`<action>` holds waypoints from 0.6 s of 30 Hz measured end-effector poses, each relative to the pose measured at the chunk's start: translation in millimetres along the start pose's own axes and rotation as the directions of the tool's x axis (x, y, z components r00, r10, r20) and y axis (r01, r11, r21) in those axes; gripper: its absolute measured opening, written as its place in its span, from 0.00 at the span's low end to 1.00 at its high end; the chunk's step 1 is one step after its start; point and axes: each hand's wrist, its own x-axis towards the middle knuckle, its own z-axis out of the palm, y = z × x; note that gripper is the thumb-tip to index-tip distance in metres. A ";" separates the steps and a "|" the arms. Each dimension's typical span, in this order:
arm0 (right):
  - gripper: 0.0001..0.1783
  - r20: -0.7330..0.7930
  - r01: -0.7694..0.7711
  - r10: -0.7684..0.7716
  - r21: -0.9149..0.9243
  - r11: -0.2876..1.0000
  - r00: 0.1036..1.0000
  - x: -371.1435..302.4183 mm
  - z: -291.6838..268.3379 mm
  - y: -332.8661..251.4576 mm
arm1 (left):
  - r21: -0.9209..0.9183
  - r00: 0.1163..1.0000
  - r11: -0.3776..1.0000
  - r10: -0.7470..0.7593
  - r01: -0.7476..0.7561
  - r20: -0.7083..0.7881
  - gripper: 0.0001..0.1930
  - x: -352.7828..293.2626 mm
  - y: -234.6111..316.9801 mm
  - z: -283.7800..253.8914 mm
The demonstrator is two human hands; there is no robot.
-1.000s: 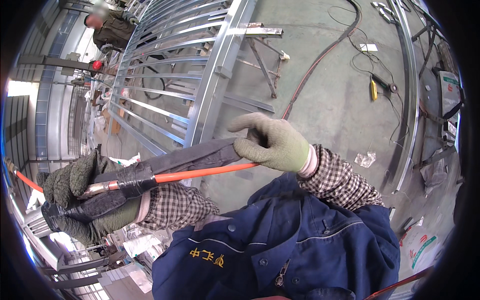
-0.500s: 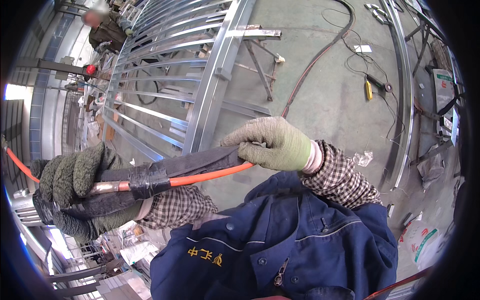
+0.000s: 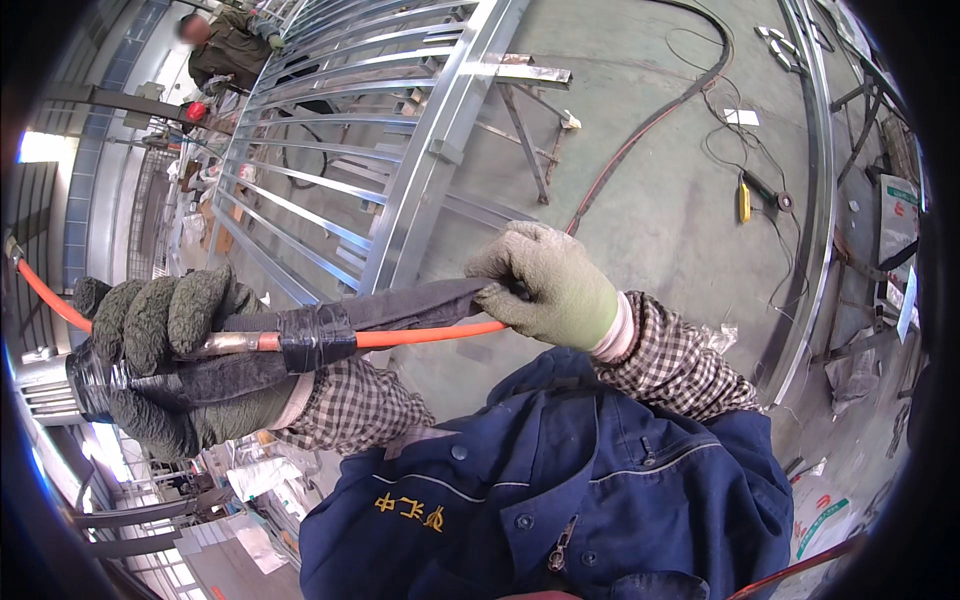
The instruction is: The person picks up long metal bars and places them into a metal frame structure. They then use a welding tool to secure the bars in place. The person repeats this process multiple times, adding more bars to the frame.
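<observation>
An orange hose [image 3: 430,335] runs across in front of me, bound to a dark cloth wrap [image 3: 415,305] by a band of black tape [image 3: 316,338]. My left hand [image 3: 165,335], in a dark green glove, is closed round the left part of this bundle. Next to its fingers a metal fitting [image 3: 228,344] joins the hose, and more black tape [image 3: 92,385] covers the bundle's lower left end. In a paler green glove, my right hand [image 3: 555,285] pinches the right end of the dark cloth between thumb and fingers. The hose passes behind that hand.
A slatted metal frame [image 3: 425,170] rests on a trestle [image 3: 525,140] ahead. On the floor lie a long dark cable [image 3: 650,120] and a yellow and black tool [image 3: 745,200]. A long metal bar [image 3: 815,200] stands right. Another person [image 3: 230,50] is at the far left.
The view has shifted slightly, so the frame and floor items sit a little farther right. My right fingers are more curled at the cloth's end; my left hand keeps its hold.
</observation>
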 end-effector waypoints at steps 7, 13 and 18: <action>0.11 0.043 0.027 -0.025 -0.041 0.999 0.999 -6.7 -52.0 -0.3 | 0.051 0.996 0.995 0.090 -0.088 -0.026 0.12 4.1 -32.7 38.3; 0.11 0.123 0.016 -0.026 0.083 0.996 0.992 -11.7 -94.2 11.4 | 0.034 0.996 0.998 0.060 -0.057 -0.072 0.15 9.4 -64.6 66.2; 0.14 0.137 0.085 -0.102 0.128 0.988 0.985 -11.7 -117.1 18.1 | -0.022 0.998 0.998 0.052 -0.052 -0.036 0.08 14.5 -86.9 77.5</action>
